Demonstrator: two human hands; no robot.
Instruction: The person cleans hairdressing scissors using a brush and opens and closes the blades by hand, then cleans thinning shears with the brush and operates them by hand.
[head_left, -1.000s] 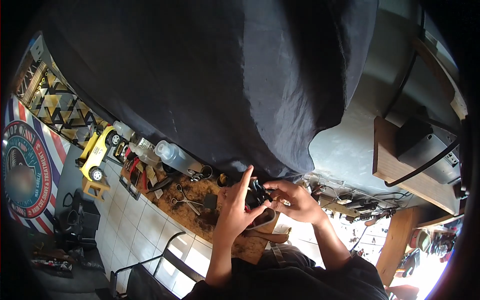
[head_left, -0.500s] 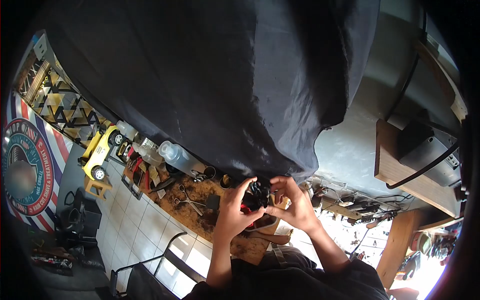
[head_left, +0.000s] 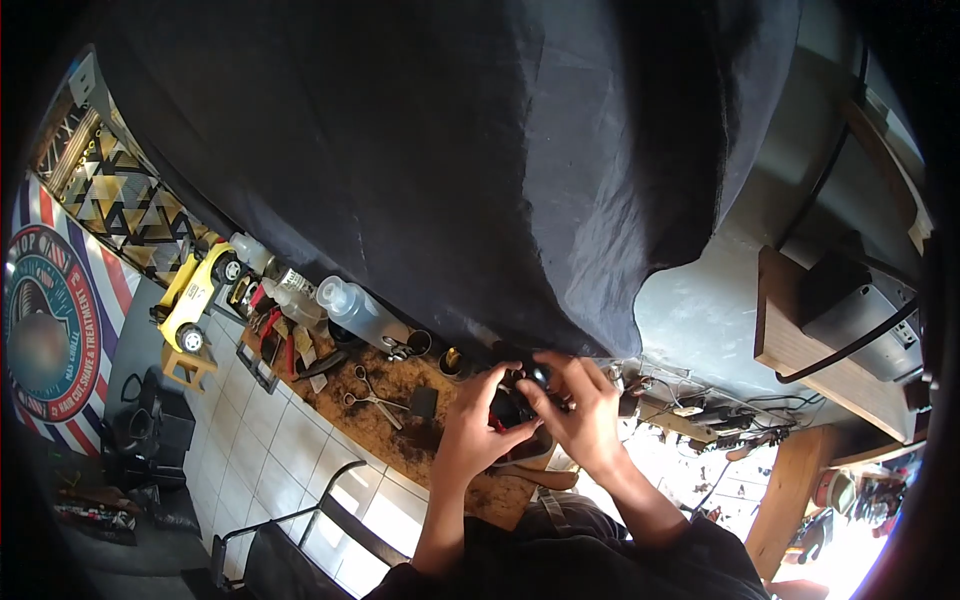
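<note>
A small black object with red parts [head_left: 510,405] is held between both hands, above the hair-strewn wooden table. My left hand [head_left: 472,422] wraps its near left side, thumb and fingers curved around it. My right hand [head_left: 582,412] grips it from the right, its thumb pressed on the top. The fingers cover much of the object, so its exact kind does not show. To the left of my hands lie scissors [head_left: 375,398] and a dark square piece [head_left: 423,403]. A wooden-handled brush or tool [head_left: 548,477] rests below my right hand.
Spray bottles [head_left: 352,308] and red-handled tools [head_left: 290,355] line the table's left part. A black cloth [head_left: 400,170] hangs in front. On the left is a yellow toy car seat [head_left: 196,300]; cables [head_left: 690,400] and a wooden shelf [head_left: 800,350] are on the right.
My right thumb has moved up onto the object, and the right hand has turned inward over it. The left hand keeps its hold. The view has shifted slightly.
</note>
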